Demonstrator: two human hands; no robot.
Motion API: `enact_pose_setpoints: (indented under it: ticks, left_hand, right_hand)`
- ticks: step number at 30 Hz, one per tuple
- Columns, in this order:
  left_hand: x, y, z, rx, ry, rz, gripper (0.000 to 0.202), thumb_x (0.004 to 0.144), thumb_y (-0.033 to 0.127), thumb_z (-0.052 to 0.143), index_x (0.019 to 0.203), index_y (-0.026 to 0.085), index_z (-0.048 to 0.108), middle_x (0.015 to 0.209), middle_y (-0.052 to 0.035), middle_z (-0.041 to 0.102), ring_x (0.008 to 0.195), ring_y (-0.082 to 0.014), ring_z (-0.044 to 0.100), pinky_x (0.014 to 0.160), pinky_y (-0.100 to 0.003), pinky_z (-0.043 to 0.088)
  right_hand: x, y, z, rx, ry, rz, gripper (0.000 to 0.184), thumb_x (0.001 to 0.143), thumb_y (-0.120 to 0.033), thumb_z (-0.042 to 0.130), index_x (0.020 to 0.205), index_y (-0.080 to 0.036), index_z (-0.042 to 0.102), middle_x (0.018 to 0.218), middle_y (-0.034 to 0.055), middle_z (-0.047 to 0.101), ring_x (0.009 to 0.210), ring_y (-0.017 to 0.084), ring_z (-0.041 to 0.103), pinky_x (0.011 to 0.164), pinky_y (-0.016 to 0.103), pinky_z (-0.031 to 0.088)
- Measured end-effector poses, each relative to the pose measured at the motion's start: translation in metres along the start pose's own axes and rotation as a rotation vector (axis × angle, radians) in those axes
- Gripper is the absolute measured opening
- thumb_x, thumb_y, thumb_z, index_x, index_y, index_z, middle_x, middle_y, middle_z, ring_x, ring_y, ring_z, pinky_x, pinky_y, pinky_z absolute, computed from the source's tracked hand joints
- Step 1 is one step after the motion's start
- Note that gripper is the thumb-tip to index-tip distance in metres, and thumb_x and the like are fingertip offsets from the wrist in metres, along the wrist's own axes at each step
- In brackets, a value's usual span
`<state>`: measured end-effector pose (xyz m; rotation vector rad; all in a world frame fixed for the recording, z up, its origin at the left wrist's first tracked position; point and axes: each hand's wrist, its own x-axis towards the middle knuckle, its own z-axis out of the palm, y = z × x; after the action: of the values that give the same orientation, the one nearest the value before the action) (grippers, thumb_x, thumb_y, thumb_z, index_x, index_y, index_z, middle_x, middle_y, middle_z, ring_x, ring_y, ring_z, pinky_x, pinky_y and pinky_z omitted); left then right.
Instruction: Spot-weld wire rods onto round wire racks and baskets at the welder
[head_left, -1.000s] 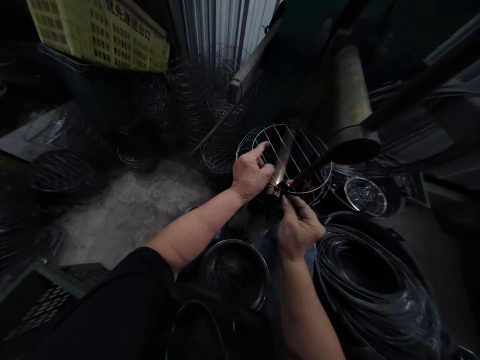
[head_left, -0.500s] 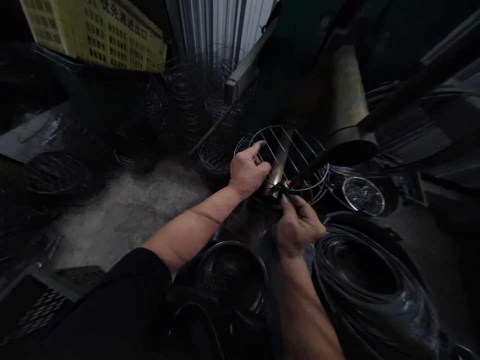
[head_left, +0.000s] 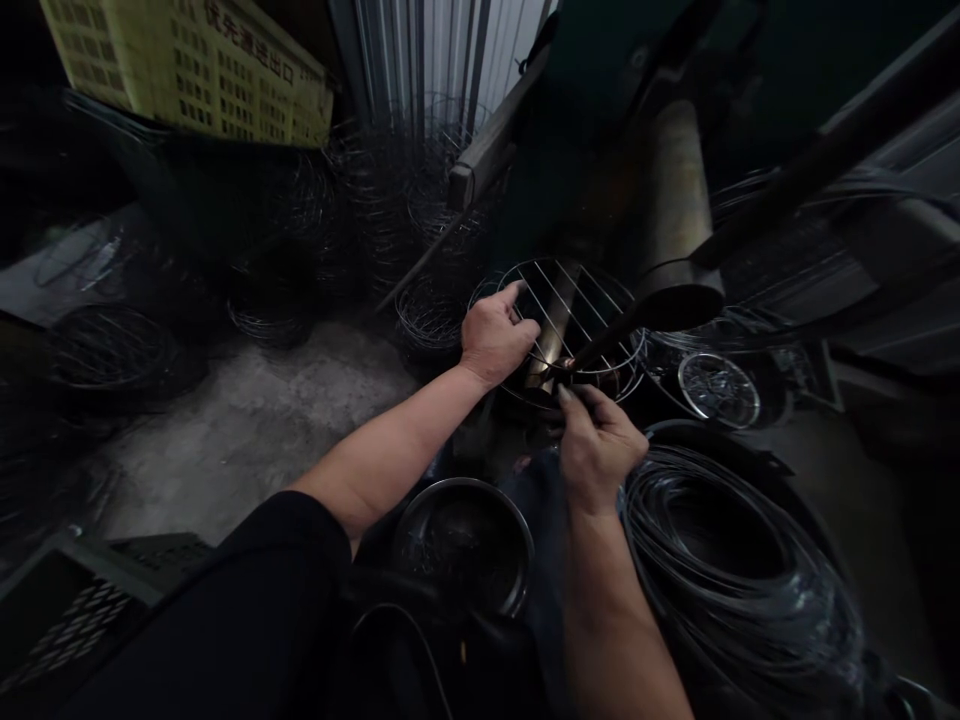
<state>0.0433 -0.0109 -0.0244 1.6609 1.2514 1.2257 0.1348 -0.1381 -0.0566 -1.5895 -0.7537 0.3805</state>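
Note:
A round wire rack (head_left: 556, 322) with parallel cross wires lies over a brass-coloured bar (head_left: 550, 362). My left hand (head_left: 496, 338) grips the rack's left rim, its index finger stretched along the wire and its thumb over the near side. At the rack's near edge, my right hand (head_left: 602, 448) is closed in a pinch, thumb against fingers. What sits in that pinch is too dark to make out. A dark rod (head_left: 609, 335) slants down to the near rim, just above my right fingertips, its tip copper-coloured. It comes from beneath a thick metal cylinder (head_left: 679, 190).
Coiled wire (head_left: 750, 580) fills a container at the right. A round metal bowl (head_left: 517, 530) stands near my lap. Beyond the bar (head_left: 495, 150) are stacked wire pieces (head_left: 375, 215). A yellow crate (head_left: 247, 85) sits at the upper left, a dark crate (head_left: 90, 600) at the lower left.
The thick cylinder and rod appear slightly further left, along with a small shift of the whole view. Both hands keep nearly the same place and grip at the rack.

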Motion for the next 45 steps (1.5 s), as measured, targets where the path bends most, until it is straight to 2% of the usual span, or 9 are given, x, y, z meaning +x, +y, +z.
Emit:
enact_pose_setpoints:
  ticks: [5,19,24,28,32,35,39,42,45]
  left_hand:
    - [0.000,0.001,-0.001,0.017,-0.004,-0.001,0.055,0.065,0.013,0.061,0.119,0.015,0.071,0.054,0.0053,0.053,0.057,-0.0132,0.050,0.061,-0.026,0.041]
    - [0.003,-0.003,0.002,-0.019,0.005,-0.004,0.056,0.063,0.011,0.061,0.118,0.011,0.071,0.052,0.0056,0.050,0.054,-0.0122,0.047,0.061,-0.026,0.040]
    - [0.004,-0.004,0.004,-0.040,0.020,-0.018,0.054,0.063,0.009,0.063,0.116,0.014,0.073,0.053,0.0046,0.051,0.056,-0.0130,0.048,0.063,-0.027,0.040]
    - [0.002,-0.003,0.002,-0.061,0.018,-0.010,0.054,0.062,0.009,0.063,0.116,0.013,0.073,0.051,0.0056,0.049,0.055,-0.0120,0.046,0.060,-0.026,0.038]
    - [-0.009,-0.008,-0.004,-0.158,0.023,-0.026,0.055,0.061,0.010,0.066,0.115,0.012,0.073,0.049,0.0084,0.046,0.051,-0.0085,0.041,0.058,-0.024,0.037]
    - [-0.024,-0.022,-0.008,-0.299,0.062,-0.109,0.052,0.057,0.012,0.069,0.109,0.014,0.075,0.046,0.0102,0.043,0.047,-0.0060,0.035,0.054,-0.022,0.034]
    - [-0.044,-0.050,-0.008,-0.577,0.141,-0.322,0.046,0.051,0.015,0.071,0.097,0.011,0.077,0.043,0.0108,0.039,0.043,-0.0045,0.033,0.048,-0.021,0.027]
    - [-0.056,-0.069,-0.006,-0.716,0.143,-0.436,0.044,0.046,0.015,0.070,0.089,0.011,0.076,0.043,0.0090,0.045,0.042,-0.0049,0.037,0.046,-0.020,0.027]
    - [-0.063,-0.084,-0.006,-0.749,0.108,-0.470,0.039,0.045,0.016,0.069,0.083,0.011,0.075,0.043,0.0072,0.048,0.040,-0.0051,0.038,0.045,-0.020,0.028]
  right_hand:
    - [-0.005,0.013,-0.006,-0.085,0.028,-0.145,0.027,0.073,-0.039,0.070,0.085,-0.016,0.076,0.081,0.0052,0.075,0.076,0.020,0.068,0.075,0.033,0.054]
    - [-0.002,0.020,-0.002,-0.049,0.030,-0.191,0.018,0.072,-0.034,0.072,0.078,-0.017,0.076,0.074,0.0031,0.074,0.069,0.019,0.067,0.071,0.032,0.054]
    - [0.000,0.020,0.000,-0.016,0.028,-0.143,0.024,0.072,-0.039,0.073,0.079,-0.016,0.076,0.071,0.0030,0.072,0.058,0.017,0.064,0.057,0.028,0.051]
    - [-0.001,0.017,-0.003,-0.080,0.017,-0.189,0.027,0.072,-0.042,0.072,0.080,-0.017,0.077,0.073,0.0029,0.073,0.069,0.018,0.066,0.067,0.029,0.053]
    - [-0.021,0.016,-0.016,-0.084,-0.073,-0.163,0.031,0.074,-0.044,0.073,0.089,-0.017,0.077,0.081,0.0037,0.075,0.073,0.019,0.068,0.073,0.031,0.055]
    - [-0.040,0.018,-0.029,-0.044,0.041,-0.153,0.034,0.075,-0.047,0.073,0.092,-0.018,0.076,0.087,0.0057,0.075,0.076,0.020,0.069,0.077,0.034,0.056]
    - [-0.041,0.021,-0.046,0.117,0.207,0.012,0.032,0.069,-0.044,0.079,0.088,-0.019,0.074,0.080,0.0027,0.072,0.072,0.018,0.067,0.069,0.029,0.054]
    - [-0.021,0.022,-0.055,0.389,0.202,0.270,0.037,0.058,-0.040,0.084,0.087,-0.019,0.074,0.078,0.0008,0.073,0.068,0.016,0.067,0.059,0.025,0.052]
    - [0.004,0.020,-0.059,0.536,0.209,0.378,0.038,0.049,-0.037,0.087,0.082,-0.020,0.076,0.083,0.0014,0.076,0.077,0.017,0.070,0.062,0.024,0.055]
